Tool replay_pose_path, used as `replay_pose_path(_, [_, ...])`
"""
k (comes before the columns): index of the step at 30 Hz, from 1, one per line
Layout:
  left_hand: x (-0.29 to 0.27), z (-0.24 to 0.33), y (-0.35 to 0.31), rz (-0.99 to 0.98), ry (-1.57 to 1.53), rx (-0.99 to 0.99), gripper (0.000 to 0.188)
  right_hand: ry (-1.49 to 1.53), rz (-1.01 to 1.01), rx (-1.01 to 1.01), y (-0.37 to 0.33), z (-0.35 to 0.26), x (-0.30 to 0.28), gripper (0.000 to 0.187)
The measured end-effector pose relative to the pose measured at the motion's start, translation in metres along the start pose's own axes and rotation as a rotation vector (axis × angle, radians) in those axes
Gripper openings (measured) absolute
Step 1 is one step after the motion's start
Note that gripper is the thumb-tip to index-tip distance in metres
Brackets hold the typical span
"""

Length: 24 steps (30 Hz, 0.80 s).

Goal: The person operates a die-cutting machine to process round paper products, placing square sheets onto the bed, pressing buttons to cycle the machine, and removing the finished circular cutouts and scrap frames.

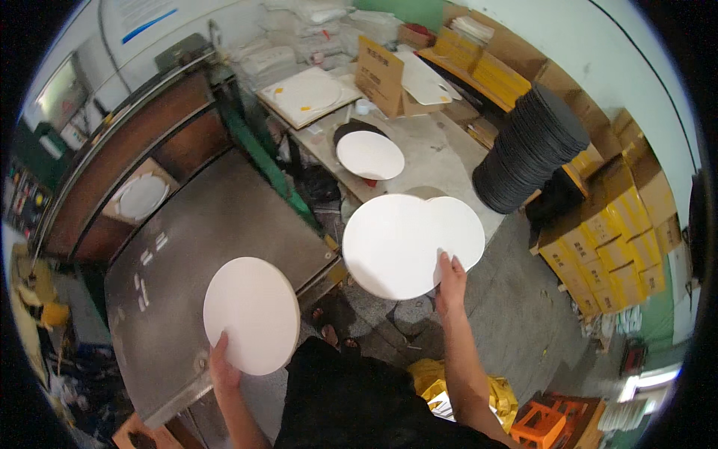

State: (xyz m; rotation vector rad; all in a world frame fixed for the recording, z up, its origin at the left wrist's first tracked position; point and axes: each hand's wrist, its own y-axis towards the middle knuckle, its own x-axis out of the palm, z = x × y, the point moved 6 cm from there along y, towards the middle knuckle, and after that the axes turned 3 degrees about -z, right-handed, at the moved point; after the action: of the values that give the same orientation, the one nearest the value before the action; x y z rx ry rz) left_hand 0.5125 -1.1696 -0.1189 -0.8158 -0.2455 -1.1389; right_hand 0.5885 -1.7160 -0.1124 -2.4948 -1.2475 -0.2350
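My left hand (224, 364) grips the lower edge of a thick white round disc (254, 310), thumb on its face and fingers hidden behind. This disc is tilted above the metal platform of a machine. My right hand (451, 280) is closed at the lower edge of a large white disc (389, 247), its thumb on the front. A second white disc (462, 224) overlaps it on the right; whether my right hand holds both cannot be told. Past them, another white disc (370, 156) lies on a black round piece (344, 131) on the worktable.
The machine's metal platform (202, 224) is at left, with a round form (142, 196) mounted at its back. On the worktable (441, 146) stand a tall leaning stack of black discs (527, 153) and a cardboard piece (379, 78). Taped cartons (606, 239) stand right; an orange stool (538, 425) is lower right.
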Motion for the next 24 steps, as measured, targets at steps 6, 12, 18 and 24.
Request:
replay_pose_path(6, [0.085, -0.009, 0.09, 0.007, 0.215, -0.117, 0.052, 0.029, 0.181, -0.146, 0.101, -0.059, -0.044, 0.027])
replay_pose_path(12, [0.109, -0.026, 0.096, 0.029, 0.181, -0.098, 0.049, 0.218, 0.269, -0.114, 0.176, -0.083, -0.106, 0.029])
replay_pose_path(18, [0.119, -0.06, 0.084, 0.132, 0.118, -0.15, 0.045, 0.118, 0.166, 0.102, 0.302, -0.047, -0.137, 0.033])
replay_pose_path(24, [0.143, -0.063, 0.055, 0.183, 0.118, -0.069, 0.046, -0.001, 0.065, 0.288, 0.408, 0.008, -0.115, 0.021])
